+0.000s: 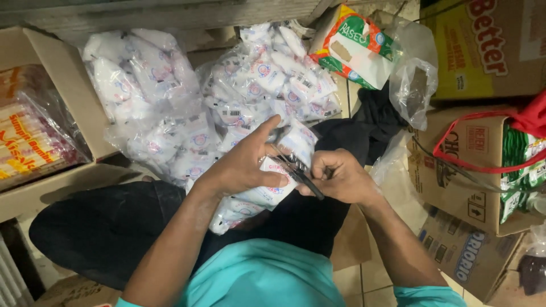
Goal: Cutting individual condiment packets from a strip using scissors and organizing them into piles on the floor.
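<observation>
While seated, a person cuts open a packet.
Left hand grips the white sachet pack; right hand is closed around black scissors.

I wear a teal short-sleeved shirt; its sleeves end above my elbows, so both forearms are bare. My trousers are black and plain. My left hand and right hand carry no rings, watch or gloves.
</observation>
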